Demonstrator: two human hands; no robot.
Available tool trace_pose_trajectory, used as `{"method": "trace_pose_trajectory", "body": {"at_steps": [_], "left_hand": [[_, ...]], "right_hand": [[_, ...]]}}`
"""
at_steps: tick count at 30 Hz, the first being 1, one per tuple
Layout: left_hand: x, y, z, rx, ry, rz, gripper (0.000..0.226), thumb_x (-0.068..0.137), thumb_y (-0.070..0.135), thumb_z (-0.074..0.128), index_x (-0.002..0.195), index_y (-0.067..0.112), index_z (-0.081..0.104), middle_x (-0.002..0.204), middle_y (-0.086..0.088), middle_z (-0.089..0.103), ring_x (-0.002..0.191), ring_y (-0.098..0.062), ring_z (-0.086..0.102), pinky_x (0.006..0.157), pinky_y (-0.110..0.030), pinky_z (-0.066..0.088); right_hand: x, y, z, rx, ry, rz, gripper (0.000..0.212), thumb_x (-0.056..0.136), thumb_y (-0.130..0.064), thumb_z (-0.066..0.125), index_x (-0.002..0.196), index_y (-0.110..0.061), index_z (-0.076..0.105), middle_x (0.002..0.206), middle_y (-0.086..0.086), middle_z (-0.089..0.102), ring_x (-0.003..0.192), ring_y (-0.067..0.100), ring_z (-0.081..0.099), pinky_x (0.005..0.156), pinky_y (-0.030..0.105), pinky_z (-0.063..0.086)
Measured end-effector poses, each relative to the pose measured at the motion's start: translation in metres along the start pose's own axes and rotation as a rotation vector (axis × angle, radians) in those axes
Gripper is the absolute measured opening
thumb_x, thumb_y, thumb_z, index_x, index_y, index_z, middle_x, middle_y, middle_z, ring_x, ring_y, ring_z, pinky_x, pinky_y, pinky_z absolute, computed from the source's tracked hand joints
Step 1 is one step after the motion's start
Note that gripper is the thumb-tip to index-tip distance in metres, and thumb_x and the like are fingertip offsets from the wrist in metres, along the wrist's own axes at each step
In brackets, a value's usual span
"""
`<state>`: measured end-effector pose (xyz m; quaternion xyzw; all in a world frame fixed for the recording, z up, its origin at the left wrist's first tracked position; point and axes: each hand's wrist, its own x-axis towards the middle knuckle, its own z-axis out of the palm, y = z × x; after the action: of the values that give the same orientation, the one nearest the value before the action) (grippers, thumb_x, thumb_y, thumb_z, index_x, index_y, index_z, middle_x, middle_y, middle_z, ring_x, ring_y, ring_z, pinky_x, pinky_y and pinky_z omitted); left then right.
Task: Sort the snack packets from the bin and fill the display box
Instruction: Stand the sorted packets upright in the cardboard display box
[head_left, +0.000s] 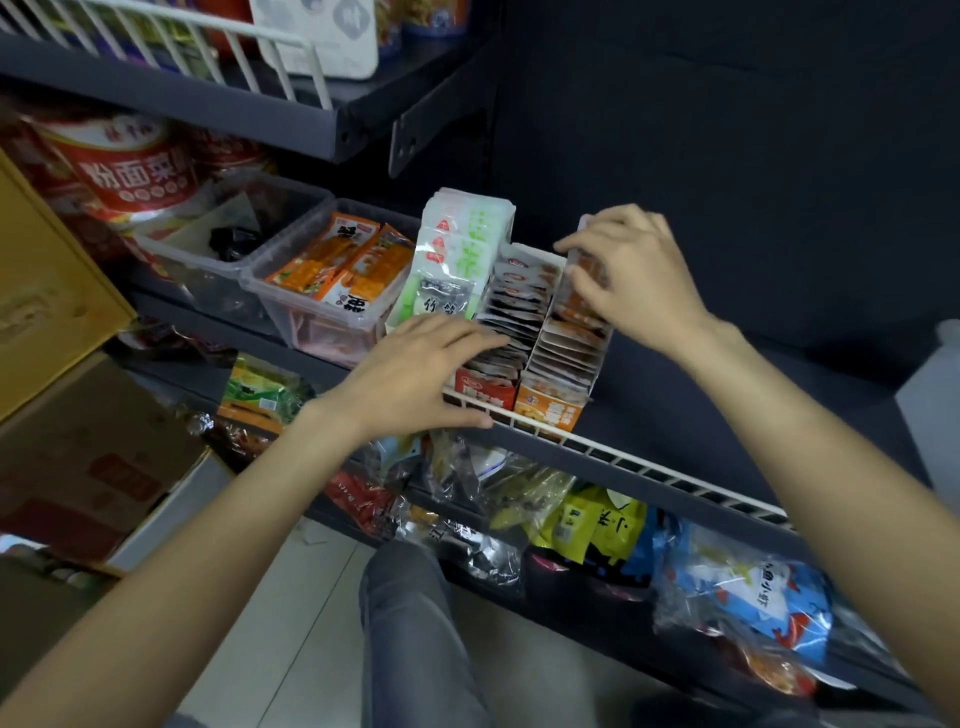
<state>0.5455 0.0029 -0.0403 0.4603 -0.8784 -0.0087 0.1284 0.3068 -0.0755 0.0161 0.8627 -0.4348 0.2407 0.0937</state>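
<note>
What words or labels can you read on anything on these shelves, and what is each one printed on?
"粉面菜": white characters on the big red tub at upper left.
"竹笋": on the green and white packets left of the display box; partly hidden, less certain.
Orange packets in the clear bin: large characters, too blurred to read.
Display box fronts, yellow and blue bags on the lower shelf, cardboard carton: print too small or blurred.

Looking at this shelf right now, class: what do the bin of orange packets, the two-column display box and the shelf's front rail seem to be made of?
Bin: clear, slightly frosted plastic, since the packets show through its wall.
Display box: printed cardboard, probably; matte folded panels with white cut edges.
Front rail: looks like white-coated metal wire, thin bars with short uprights.
</note>
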Motion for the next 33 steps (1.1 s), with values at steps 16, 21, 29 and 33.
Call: {"method": "trace_pose_trajectory", "body": {"at_steps": [16,21,29,33], "left_hand": [[0.086,-0.026,-0.018,0.293,-0.075,0.036,0.050,0.082,0.048,0.064,0.126,0.027,0.055,0.127,0.004,0.057,0.118,-0.018,0.045,0.096,-0.034,0.031],[0.091,-0.025,-0.011,0.391,0.050,0.181,0.045,0.071,0.037,0.075,0.111,0.019,0.063,0.106,-0.003,0.066,0.100,-0.025,0.056,0.082,-0.035,0.039],[0.092,-0.031,-0.002,0.240,0.132,0.134,0.047,0.078,0.046,0.066,0.116,0.020,0.058,0.111,0.000,0.062,0.103,-0.022,0.053,0.085,-0.033,0.033],[0.094,-0.037,-0.006,0.220,0.111,0.090,0.041,0.084,0.044,0.063,0.118,0.023,0.057,0.115,0.003,0.063,0.108,-0.019,0.051,0.089,-0.032,0.031]], "right_hand": [[0.064,-0.002,0.034,-0.567,-0.372,-0.158,0.015,0.091,-0.022,0.049,0.092,-0.010,0.060,0.073,0.002,0.051,0.093,0.023,0.055,0.100,0.041,0.023],[0.066,0.008,0.040,-0.448,-0.393,-0.108,0.015,0.092,-0.016,0.048,0.084,-0.017,0.062,0.066,-0.002,0.048,0.080,0.020,0.048,0.090,0.037,0.021],[0.085,0.033,0.036,-0.145,-0.393,0.164,0.024,0.087,-0.008,0.046,0.071,-0.019,0.059,0.065,-0.002,0.055,0.086,0.023,0.055,0.099,0.041,0.020],[0.095,0.037,0.043,-0.221,-0.470,0.210,0.020,0.087,-0.014,0.049,0.087,-0.018,0.068,0.076,0.001,0.059,0.101,0.024,0.051,0.103,0.044,0.020]]}}
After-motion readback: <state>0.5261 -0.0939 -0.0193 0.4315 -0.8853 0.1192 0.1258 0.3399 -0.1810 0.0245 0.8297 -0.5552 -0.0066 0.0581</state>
